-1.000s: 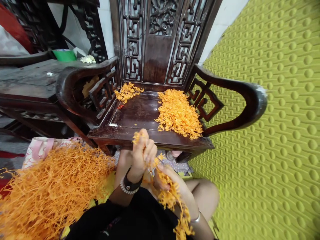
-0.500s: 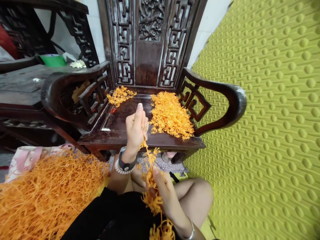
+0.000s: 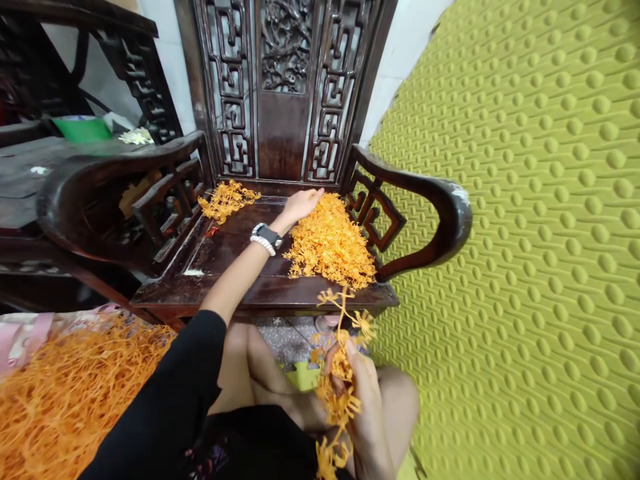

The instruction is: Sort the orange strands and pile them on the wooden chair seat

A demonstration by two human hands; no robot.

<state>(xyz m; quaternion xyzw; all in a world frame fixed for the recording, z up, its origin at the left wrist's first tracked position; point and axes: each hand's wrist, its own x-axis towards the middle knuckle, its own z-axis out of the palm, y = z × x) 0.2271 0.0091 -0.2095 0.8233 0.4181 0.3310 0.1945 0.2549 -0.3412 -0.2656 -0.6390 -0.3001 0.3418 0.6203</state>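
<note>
My left hand [image 3: 302, 205] reaches over the far-left part of a pile of loose orange plastic flower pieces [image 3: 333, 243] on the chair seat. Its thumb and fingers look drawn together; whatever lies under them is hidden. Low in front of me, my right hand [image 3: 367, 393] is closed around a strand of orange plastic flowers [image 3: 343, 367]. One end of the strand sticks up past the thumb, and the rest hangs down below the hand. A smaller bunch of orange flowers [image 3: 227, 201] lies at the seat's back left.
The dark carved wooden chair [image 3: 240, 290] has curved armrests on both sides. A large heap of orange strands [image 3: 85, 400] fills a pink-and-white bag [image 3: 30, 340] at lower left. A green bowl [image 3: 83, 129] stands on a side table. Yellow bumpy matting [image 3: 525, 267] rises at right.
My left hand has moved from the top of the strand forward and right to the pile. My right hand has shifted right, still gripping the strand. The view has turned slightly.
</note>
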